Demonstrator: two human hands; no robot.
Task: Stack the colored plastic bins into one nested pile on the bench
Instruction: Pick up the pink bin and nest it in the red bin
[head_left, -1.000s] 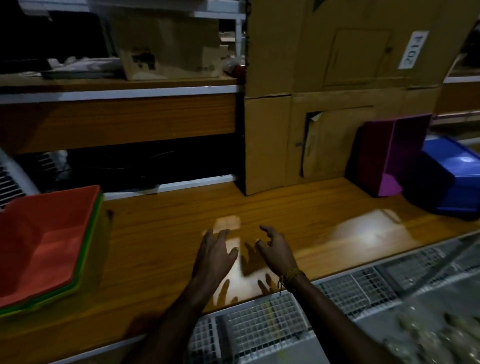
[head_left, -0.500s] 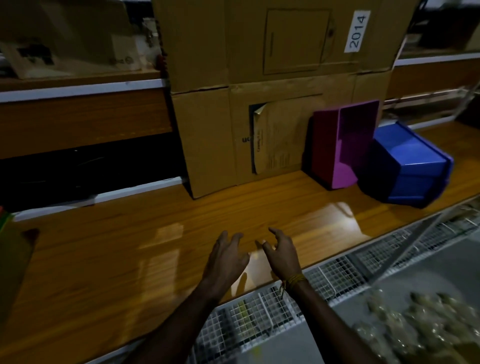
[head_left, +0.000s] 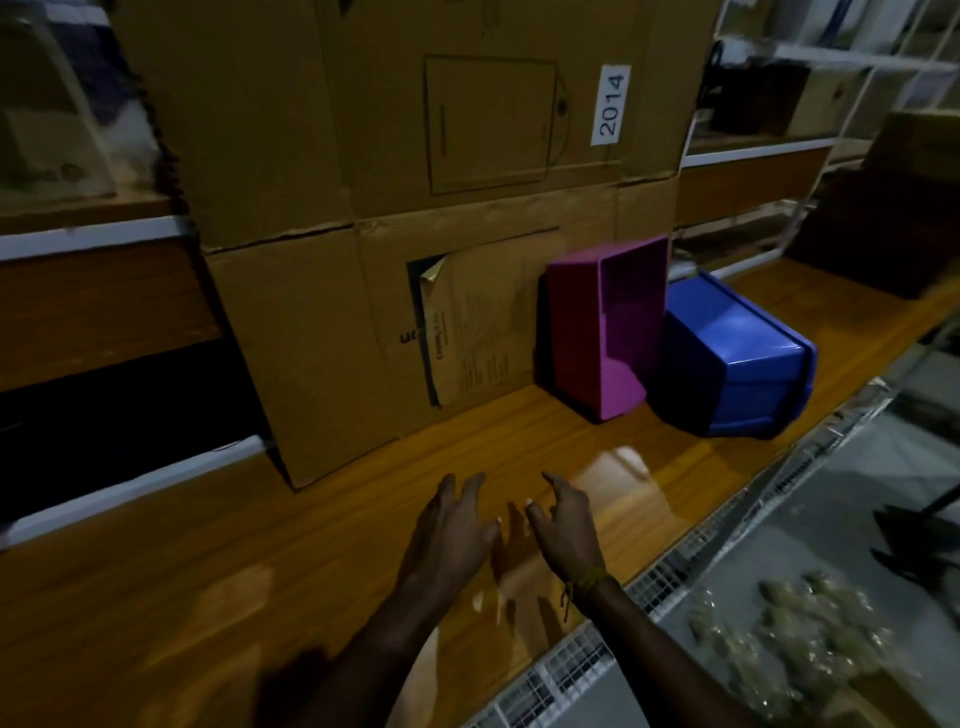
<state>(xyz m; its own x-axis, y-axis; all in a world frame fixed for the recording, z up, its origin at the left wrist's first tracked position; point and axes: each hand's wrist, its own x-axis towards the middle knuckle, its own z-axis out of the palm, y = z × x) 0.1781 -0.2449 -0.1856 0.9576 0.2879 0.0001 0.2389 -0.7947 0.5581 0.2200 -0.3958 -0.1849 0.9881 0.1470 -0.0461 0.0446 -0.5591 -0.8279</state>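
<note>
Purple bin (head_left: 605, 332) touching blue bin (head_left: 732, 358); both hands (head_left: 511, 530) spread, empty.

A purple bin (head_left: 605, 332) stands on end on the bench (head_left: 311, 545), touching a tipped-over blue bin (head_left: 727, 358)

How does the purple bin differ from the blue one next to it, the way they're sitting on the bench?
The purple bin stands on end against the cardboard box, its open side facing right; the blue bin lies tipped over, showing closed outer faces. The purple bin reaches higher; the blue bin sits lower and spreads wider. The purple bin is nearer the box, the blue farther right. Both rest on the wooden bench, side by side, and neither hand touches them.
</note>
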